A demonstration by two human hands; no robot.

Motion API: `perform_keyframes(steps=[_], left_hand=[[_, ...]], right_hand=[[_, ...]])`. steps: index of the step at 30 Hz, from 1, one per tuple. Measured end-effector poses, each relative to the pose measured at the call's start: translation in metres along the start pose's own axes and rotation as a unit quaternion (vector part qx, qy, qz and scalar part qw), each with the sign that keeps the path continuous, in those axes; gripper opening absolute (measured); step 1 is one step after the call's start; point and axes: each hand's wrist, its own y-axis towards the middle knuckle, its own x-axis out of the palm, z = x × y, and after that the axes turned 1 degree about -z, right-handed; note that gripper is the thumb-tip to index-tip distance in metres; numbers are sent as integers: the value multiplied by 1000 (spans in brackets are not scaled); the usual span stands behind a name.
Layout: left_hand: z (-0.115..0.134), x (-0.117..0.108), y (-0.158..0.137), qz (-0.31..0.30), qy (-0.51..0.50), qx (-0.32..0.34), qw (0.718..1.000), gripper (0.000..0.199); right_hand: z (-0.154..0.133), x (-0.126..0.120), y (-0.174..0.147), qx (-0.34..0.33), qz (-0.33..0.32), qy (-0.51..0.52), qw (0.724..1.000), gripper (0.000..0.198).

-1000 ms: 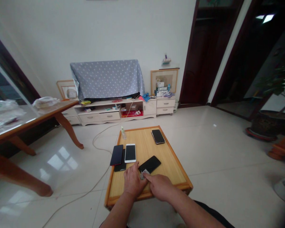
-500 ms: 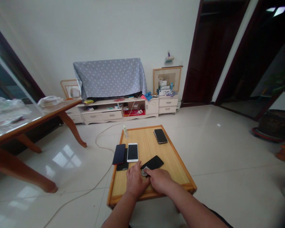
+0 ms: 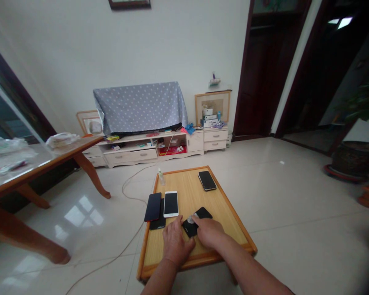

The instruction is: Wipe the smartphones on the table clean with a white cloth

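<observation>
On the low wooden table (image 3: 187,182) a black phone (image 3: 205,212) lies at a slant between my hands. My left hand (image 3: 175,241) grips its near left end, with the thumb and forefinger apart at its edges. My right hand (image 3: 209,232) presses a small pale wad (image 3: 191,219), like a crumpled wipe, onto the phone with its fingertips. Part of the phone is hidden under the right hand. Just beyond my left hand are a white phone (image 3: 171,203) and a dark blue phone (image 3: 153,207), which overlaps another black phone (image 3: 158,223).
A dark phone, seemingly stacked on another (image 3: 207,180), lies at the far right of the table. A small clear spray bottle (image 3: 161,178) stands at the far left corner. A cable (image 3: 123,241) runs over the floor beside a larger table (image 3: 76,152) on the left.
The pale wad and my right fingertips have shifted slightly along the phone, away from its near end, so more of that end shows. My left hand stays beside it. The view has tilted up slightly.
</observation>
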Motion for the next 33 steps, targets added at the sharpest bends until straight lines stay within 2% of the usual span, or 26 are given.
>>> perform_keyframes(steps=[3,8,13,18,27,33], left_hand=[[-1,1,0,6,0,5,1000,77],[-1,0,0,10,7,10,1000,76],[1,0,-1,15,12,15,1000,75],[4,-1,-1,10,16,9,1000,74],[3,-1,-1,4,24,15,1000,71],[3,-2,-3,18,23,22,999,68]], right_hand=[[4,1,1,-9,13,-1,1000,57],[20,-5,7,40,48,-6,998,57],[18,4,-3,-1,40,-2,999,55],[33,-2,-4,25,74,-4,997,55],[14,16,-16,-11,150,2,989,24],[32,7,3,18,227,31,973,12]])
